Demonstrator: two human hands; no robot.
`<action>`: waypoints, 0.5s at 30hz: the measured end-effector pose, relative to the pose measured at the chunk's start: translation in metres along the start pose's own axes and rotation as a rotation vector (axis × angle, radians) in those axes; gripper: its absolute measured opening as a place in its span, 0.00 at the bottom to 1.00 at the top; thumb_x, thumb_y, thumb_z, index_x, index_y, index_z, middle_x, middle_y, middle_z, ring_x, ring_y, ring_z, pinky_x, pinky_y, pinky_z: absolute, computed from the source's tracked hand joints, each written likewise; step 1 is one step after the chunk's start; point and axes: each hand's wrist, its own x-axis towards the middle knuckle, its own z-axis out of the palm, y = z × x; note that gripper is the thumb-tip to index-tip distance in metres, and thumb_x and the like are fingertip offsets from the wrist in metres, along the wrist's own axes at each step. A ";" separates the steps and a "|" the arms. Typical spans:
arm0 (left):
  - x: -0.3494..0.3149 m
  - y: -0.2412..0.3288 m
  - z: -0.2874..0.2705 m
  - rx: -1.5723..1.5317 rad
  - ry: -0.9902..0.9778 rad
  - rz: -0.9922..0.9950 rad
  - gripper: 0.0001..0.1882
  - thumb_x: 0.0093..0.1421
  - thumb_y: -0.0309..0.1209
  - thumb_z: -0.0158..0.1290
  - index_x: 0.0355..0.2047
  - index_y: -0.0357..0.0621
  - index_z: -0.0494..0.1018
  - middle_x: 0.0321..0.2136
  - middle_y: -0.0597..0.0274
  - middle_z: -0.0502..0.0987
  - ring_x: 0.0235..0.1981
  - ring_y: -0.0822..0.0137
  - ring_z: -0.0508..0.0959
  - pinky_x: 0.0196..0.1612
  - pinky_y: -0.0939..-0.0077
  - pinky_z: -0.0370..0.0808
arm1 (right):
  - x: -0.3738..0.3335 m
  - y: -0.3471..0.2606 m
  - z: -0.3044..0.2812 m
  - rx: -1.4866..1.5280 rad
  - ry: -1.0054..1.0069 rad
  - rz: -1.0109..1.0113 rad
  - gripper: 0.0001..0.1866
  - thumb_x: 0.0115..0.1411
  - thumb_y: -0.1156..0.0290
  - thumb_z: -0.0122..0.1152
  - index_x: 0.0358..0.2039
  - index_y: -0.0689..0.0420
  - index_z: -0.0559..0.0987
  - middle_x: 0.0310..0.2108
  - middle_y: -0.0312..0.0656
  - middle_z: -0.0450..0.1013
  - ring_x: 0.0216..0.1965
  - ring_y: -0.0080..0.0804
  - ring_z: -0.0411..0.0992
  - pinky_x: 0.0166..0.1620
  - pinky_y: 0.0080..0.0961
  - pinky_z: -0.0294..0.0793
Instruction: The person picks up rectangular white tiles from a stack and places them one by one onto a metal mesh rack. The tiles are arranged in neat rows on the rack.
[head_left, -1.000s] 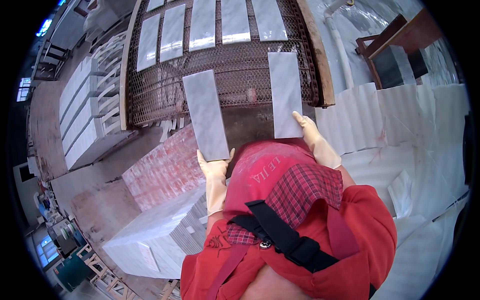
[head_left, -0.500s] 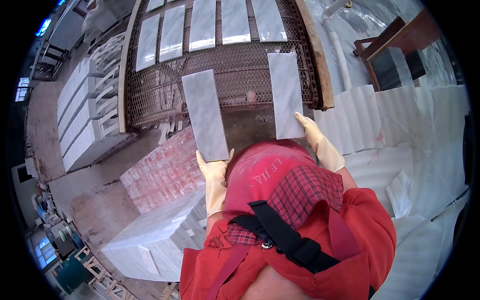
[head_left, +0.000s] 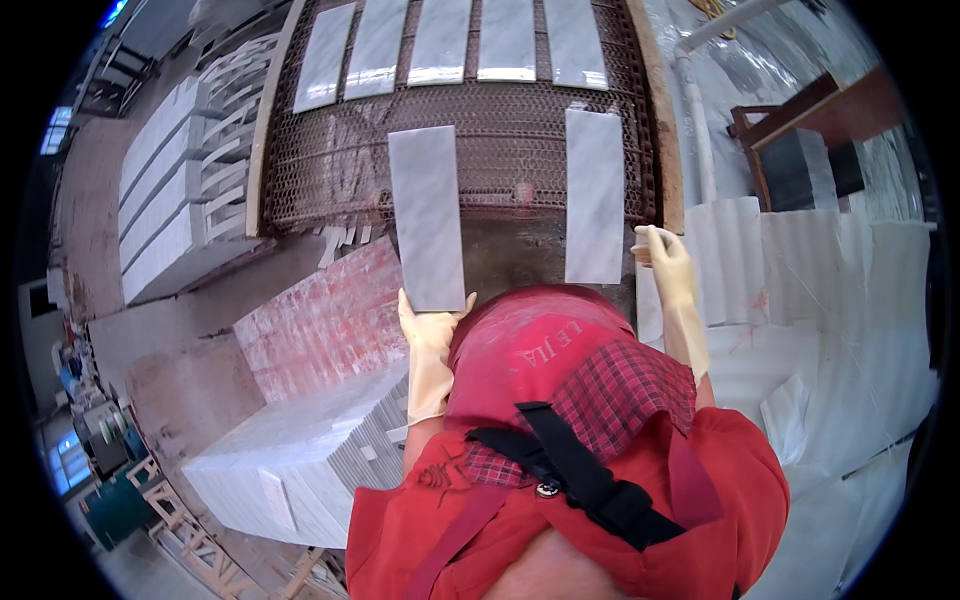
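My left hand, in a cream rubber glove, grips the near end of a long pale grey marble tile. That tile's far part lies over a wire-mesh conveyor belt, and its near part sticks out past the belt's end. A second matching tile lies to the right, also jutting past the belt's end. Just right of it, apart from it, is my right hand, gloved alike with the fingers curled in. Whatever they may hold is too small to make out. Farther up the belt several glossy tiles lie in a row.
Wooden rails edge the belt. Stacked marble slabs stand low left beside a red-stained board. More white stacks stand farther left. White corrugated sheeting spreads on the right, below a brown wooden frame.
My right hand has come off the right tile and moved right, its fingers now curled. My left hand keeps its grip on the left tile. The whole view has shifted slightly.
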 end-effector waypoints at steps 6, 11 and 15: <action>0.013 0.004 -0.010 -0.096 -0.072 -0.005 0.30 0.72 0.57 0.38 0.65 0.56 0.69 0.68 0.55 0.68 0.70 0.42 0.62 0.62 0.13 0.53 | -0.022 -0.050 0.060 0.013 -0.453 -0.111 0.22 0.74 0.53 0.56 0.57 0.57 0.79 0.46 0.44 0.81 0.44 0.28 0.79 0.51 0.26 0.78; 0.006 -0.002 -0.006 -0.165 -0.142 -0.030 0.30 0.73 0.57 0.36 0.67 0.58 0.67 0.70 0.56 0.66 0.70 0.41 0.63 0.63 0.10 0.50 | -0.013 -0.040 0.146 -0.119 -0.912 0.057 0.32 0.74 0.50 0.54 0.69 0.60 0.68 0.57 0.51 0.76 0.54 0.34 0.76 0.57 0.31 0.77; -0.010 -0.013 0.013 -0.123 -0.043 0.066 0.28 0.75 0.50 0.38 0.68 0.52 0.66 0.70 0.51 0.66 0.68 0.40 0.65 0.64 0.15 0.55 | -0.011 -0.043 0.185 -0.123 -0.963 0.207 0.32 0.75 0.52 0.50 0.69 0.62 0.67 0.59 0.53 0.74 0.57 0.41 0.76 0.60 0.38 0.76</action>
